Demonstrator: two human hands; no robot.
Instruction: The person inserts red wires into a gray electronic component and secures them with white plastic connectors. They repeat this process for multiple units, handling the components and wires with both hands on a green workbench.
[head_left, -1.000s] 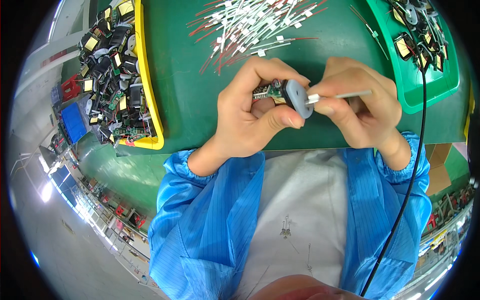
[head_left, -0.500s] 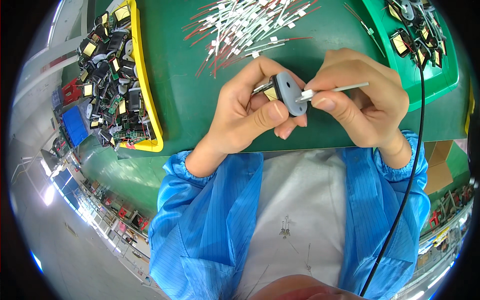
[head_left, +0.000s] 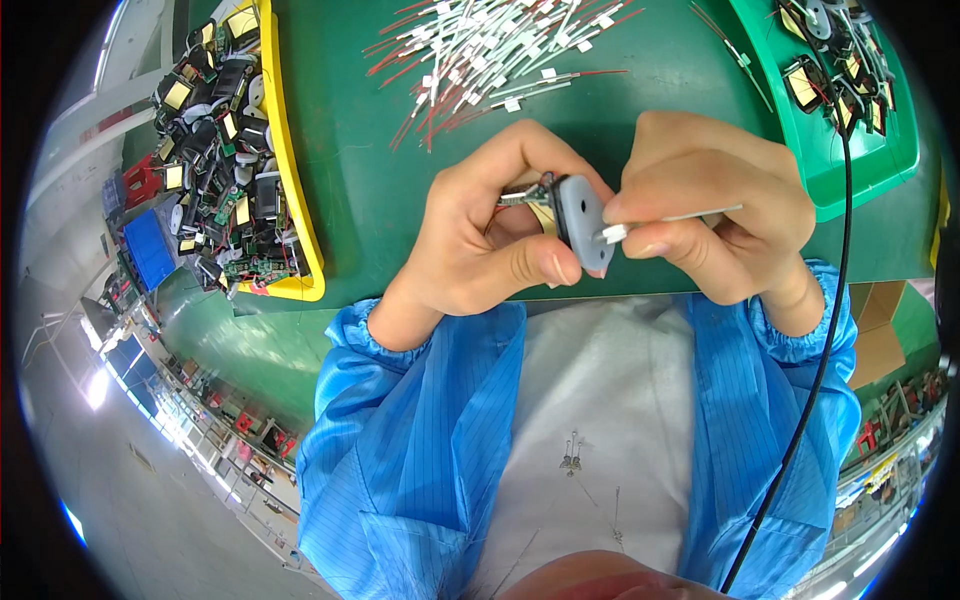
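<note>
I have the gadget (head_left: 583, 222) in my left hand (head_left: 470, 240), to the right of the yellow tray (head_left: 291, 170), my fingers and thumb closed round it and its flat grey face turned away from the tray. My right hand (head_left: 735, 200), further right from the tray, pinches a pale wire (head_left: 720, 210) between thumb and forefinger, with its white plug (head_left: 613, 234) up at that grey face; I can't tell whether it sits in it.

The table (head_left: 360, 210) is smooth, green and a little shiny, and runs right from under the tray. A heap of gadgets (head_left: 225, 150) fills the tray. Right of the tray, past my hands, lies a loose pile of red and white wires (head_left: 500, 60); across the table from the tray stands a green tray (head_left: 820, 185) with more gadgets in it, a black cable (head_left: 847, 220) hanging across it. Left of the yellow tray I see a blue bin (head_left: 150, 247), and below it the green floor (head_left: 260, 345) and a bright workshop.

Compared with half a second ago, the gadget and plug have come lower, nearer my body, while the wire pile looks the same
</note>
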